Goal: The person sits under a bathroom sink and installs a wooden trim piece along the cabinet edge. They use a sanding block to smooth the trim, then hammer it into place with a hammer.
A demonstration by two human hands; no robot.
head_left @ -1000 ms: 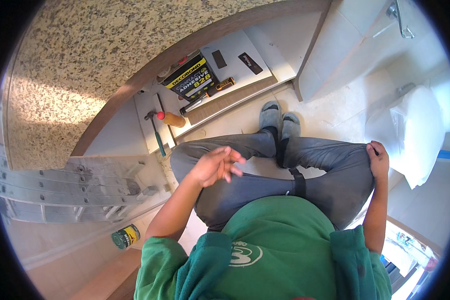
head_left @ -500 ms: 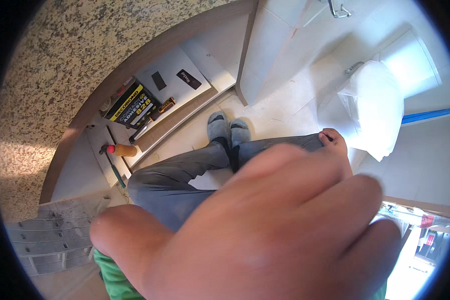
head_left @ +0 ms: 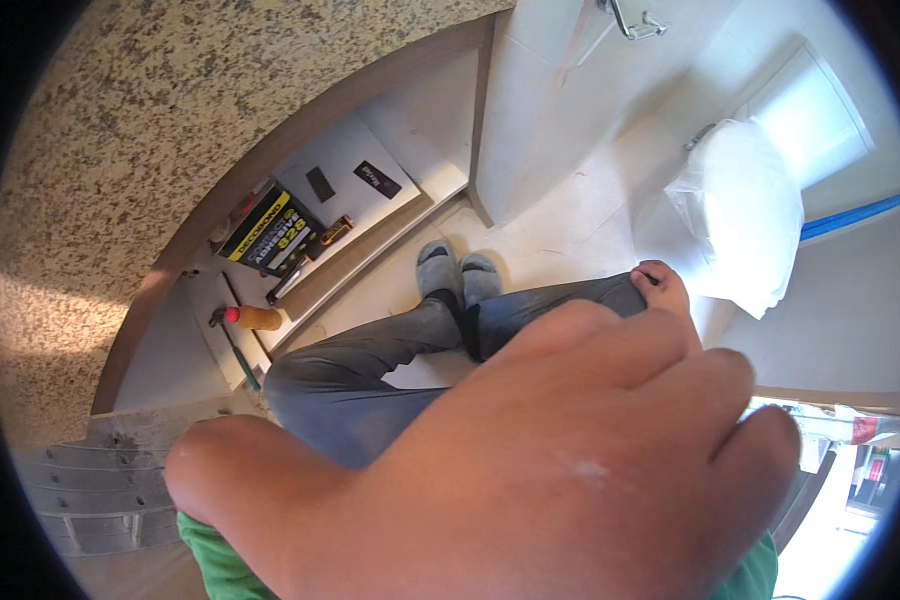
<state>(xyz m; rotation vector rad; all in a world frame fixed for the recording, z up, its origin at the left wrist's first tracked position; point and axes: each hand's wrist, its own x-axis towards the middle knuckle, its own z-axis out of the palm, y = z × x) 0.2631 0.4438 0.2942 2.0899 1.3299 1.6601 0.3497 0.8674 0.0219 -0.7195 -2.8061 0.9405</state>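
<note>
My left hand (head_left: 490, 470) looms close below the camera, back toward me and fingers curled. Whatever it may hold is hidden, and it covers much of my lap. Behind it, my right hand (head_left: 660, 285) rests on my right knee, fingers bent onto the grey trouser leg (head_left: 590, 298). Beyond my slippered feet (head_left: 438, 270), a low cabinet shelf (head_left: 355, 150) bears a black-and-yellow tin (head_left: 260, 230), dark flat pieces (head_left: 378, 178) and an orange-and-black tool (head_left: 335, 232). At its left end lie a bottle with a red cap (head_left: 255, 318) and a green-handled hammer (head_left: 238, 355).
A speckled stone countertop (head_left: 150, 100) overhangs the cabinet. An aluminium ladder (head_left: 100, 480) lies at lower left. To the right are a white plastic-wrapped object (head_left: 735, 220), a tiled wall with a metal fitting (head_left: 630, 25) and a blue strip (head_left: 855, 210).
My left hand rose from above my left leg to close under the camera, its fingers curling. The view shifted with my head. My right hand stayed on the knee.
</note>
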